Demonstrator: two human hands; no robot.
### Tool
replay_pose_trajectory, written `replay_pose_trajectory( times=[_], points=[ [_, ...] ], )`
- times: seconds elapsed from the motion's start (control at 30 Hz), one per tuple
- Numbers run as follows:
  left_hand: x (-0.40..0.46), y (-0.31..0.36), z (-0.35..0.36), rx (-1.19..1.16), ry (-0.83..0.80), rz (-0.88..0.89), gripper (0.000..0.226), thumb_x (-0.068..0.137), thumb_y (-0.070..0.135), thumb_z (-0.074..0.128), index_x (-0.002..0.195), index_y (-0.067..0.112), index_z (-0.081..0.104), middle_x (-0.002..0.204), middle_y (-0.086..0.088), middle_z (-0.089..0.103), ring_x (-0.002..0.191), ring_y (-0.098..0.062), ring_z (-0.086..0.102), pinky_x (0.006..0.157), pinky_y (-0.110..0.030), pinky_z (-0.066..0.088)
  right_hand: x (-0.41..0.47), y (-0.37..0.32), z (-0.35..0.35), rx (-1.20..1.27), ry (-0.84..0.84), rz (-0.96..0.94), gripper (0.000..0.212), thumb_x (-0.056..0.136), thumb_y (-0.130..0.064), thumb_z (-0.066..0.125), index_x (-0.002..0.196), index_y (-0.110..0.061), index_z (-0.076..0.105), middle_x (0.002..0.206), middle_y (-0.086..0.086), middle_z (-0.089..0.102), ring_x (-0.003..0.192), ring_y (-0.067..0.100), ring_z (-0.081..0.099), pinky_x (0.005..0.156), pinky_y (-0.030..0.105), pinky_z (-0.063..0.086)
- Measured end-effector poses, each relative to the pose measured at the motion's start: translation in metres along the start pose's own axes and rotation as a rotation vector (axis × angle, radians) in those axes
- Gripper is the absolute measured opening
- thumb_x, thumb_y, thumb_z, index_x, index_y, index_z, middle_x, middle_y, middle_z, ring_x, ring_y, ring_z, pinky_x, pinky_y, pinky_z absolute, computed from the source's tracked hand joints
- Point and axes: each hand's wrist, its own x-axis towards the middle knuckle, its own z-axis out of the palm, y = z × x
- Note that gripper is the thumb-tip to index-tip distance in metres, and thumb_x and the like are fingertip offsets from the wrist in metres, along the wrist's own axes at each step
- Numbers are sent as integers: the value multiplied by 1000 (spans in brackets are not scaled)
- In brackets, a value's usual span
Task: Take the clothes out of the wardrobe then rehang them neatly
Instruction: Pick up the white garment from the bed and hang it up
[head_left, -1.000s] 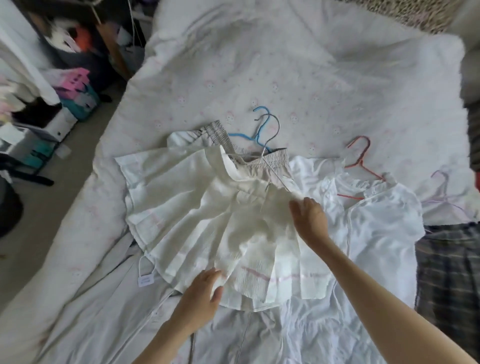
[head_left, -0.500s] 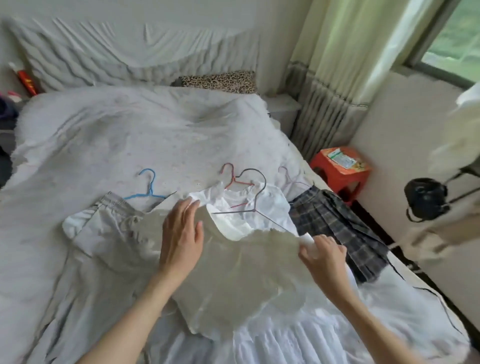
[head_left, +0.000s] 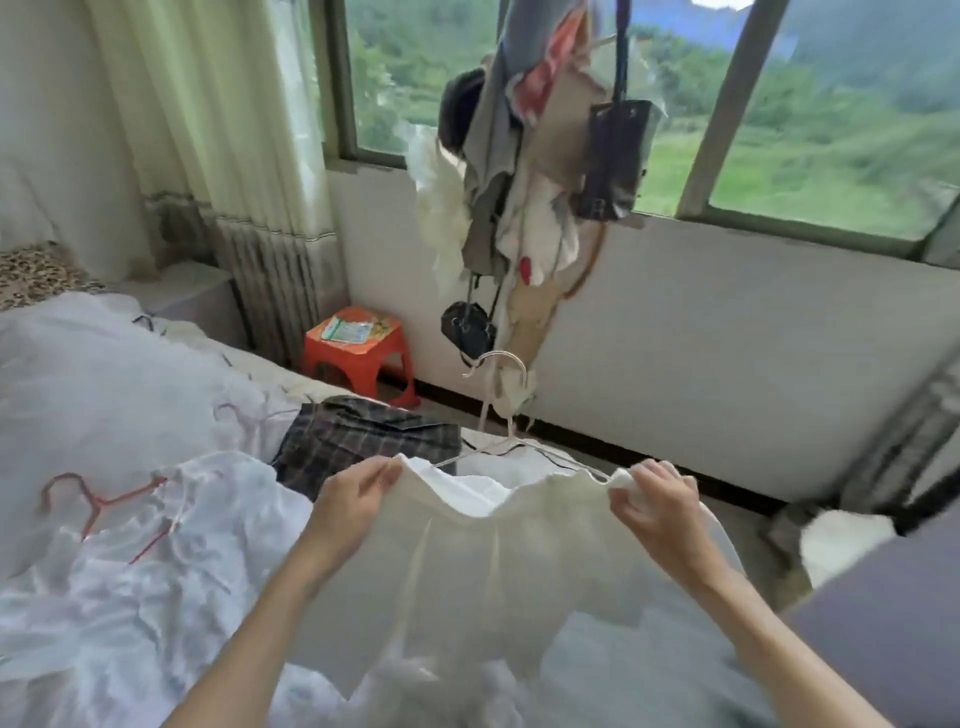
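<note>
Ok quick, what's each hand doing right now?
Left hand: pinching one end of the white pleated skirt's waistband.
Right hand: pinching the other end, by the white wire hanger.

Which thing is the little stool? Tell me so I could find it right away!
Look at the window wall, then go left to where the long curtain hangs to the floor. The stool stands right there, between curtain and bed. It is the only bright orange thing on the floor, low and square, with a packet lying on top.

Both hands, left (head_left: 356, 491) and right (head_left: 655, 500), pinch a white skirt's (head_left: 498, 561) waistband on a white hanger (head_left: 506, 410).
</note>
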Motion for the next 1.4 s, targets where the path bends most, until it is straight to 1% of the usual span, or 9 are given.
replay_pose_trajectory(
  times=[0.13, 0.3, 0.43, 0.67, 0.83, 1.07, 1.2, 1.3, 1.4],
  points=[
    [29, 58, 72, -29, -29, 148, 19, 92, 22, 54, 95, 12, 70, 89, 2, 70, 85, -13, 62, 78, -20, 46, -14, 65, -55, -119, 73, 10, 17, 73, -32, 46, 60, -22, 47, 62, -8, 52, 68, 10, 39, 63, 31, 30],
    [41, 119, 175, 97, -267, 393, 37, 90, 41, 45, 107, 17, 67, 100, 6, 67, 94, -12, 61, 86, -31, 47, -35, 141, -130, -45, 211, 169, 31, 75, -38, 47, 63, -12, 61, 63, -19, 44, 66, 5, 39, 64, 31, 35],
    [50, 141, 254, 139, -359, 479, 33, 89, 44, 43, 80, 15, 55, 69, 4, 56, 66, -13, 51, 67, -31, 44, -54, 185, -180, -79, 276, 257, 40, 77, -44, 47, 65, -9, 62, 66, -12, 49, 72, 10, 44, 63, 22, 19],
    [37, 200, 378, 100, -259, 721, 15, 87, 27, 49, 73, 22, 47, 58, 9, 50, 63, -7, 42, 52, -30, 32, -118, 252, -254, 7, 327, 572, 12, 83, -12, 67, 77, -3, 70, 66, -16, 59, 78, 17, 51, 78, 35, 40],
    [39, 234, 444, 130, -331, 895, 16, 90, 36, 35, 78, 29, 41, 61, 11, 47, 65, -10, 45, 63, -29, 25, -152, 261, -293, 42, 563, 668, 12, 83, -27, 64, 89, -20, 73, 89, -19, 67, 90, 3, 59, 82, 10, 41],
    [23, 297, 512, -38, -442, 1011, 30, 91, 33, 32, 74, 21, 54, 64, 11, 49, 68, -9, 41, 67, -29, 23, -196, 276, -316, 48, 399, 915, 34, 93, -34, 49, 124, -22, 58, 128, -19, 49, 121, -6, 42, 105, 15, 29],
    [26, 320, 536, -105, -525, 957, 26, 90, 25, 37, 73, 16, 55, 63, 10, 47, 64, -5, 40, 69, -31, 24, -205, 289, -329, -148, 404, 951, 25, 93, -15, 55, 115, -16, 66, 116, -8, 59, 110, 6, 53, 91, 3, 34],
    [29, 335, 553, -159, -607, 925, 23, 87, 23, 38, 69, 18, 51, 59, 13, 41, 65, -2, 38, 69, -31, 23, -200, 295, -331, -232, 314, 1011, 24, 91, -25, 58, 112, -20, 67, 97, -8, 60, 94, 10, 56, 85, 20, 42],
    [37, 339, 578, -152, -674, 1009, 22, 88, 20, 42, 69, 30, 40, 57, 14, 40, 62, -12, 40, 70, -29, 21, -194, 291, -331, -263, 241, 1135, 27, 91, -37, 54, 73, -17, 58, 74, -8, 48, 70, 10, 47, 68, 29, 39]
  ],
)
